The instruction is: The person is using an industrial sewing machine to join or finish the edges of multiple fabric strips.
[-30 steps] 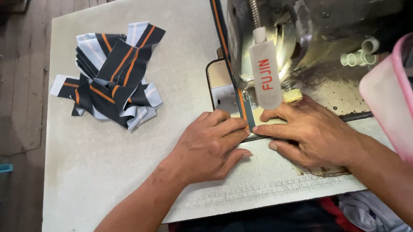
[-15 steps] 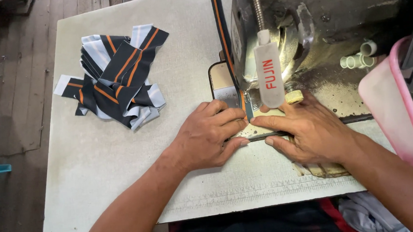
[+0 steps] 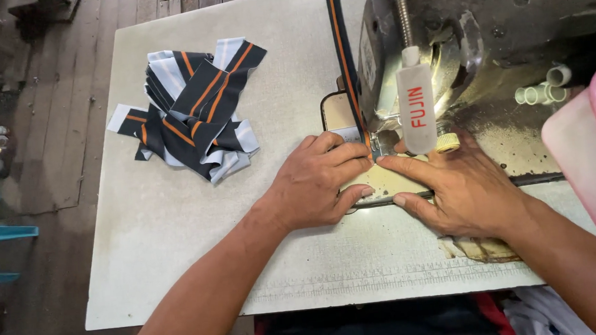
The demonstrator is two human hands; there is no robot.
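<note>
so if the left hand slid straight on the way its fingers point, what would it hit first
Likely the right hand's fingertips, close ahead of the left hand by the striped strip at the sewing machine.

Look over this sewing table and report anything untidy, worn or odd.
The striped strips lie in a loose crisscross heap at the table's far left, not stacked. Under the right hand, the table's surface looks worn and peeling near the front edge. Both hands lie flat by the needle; the left hand looks normal.
</note>
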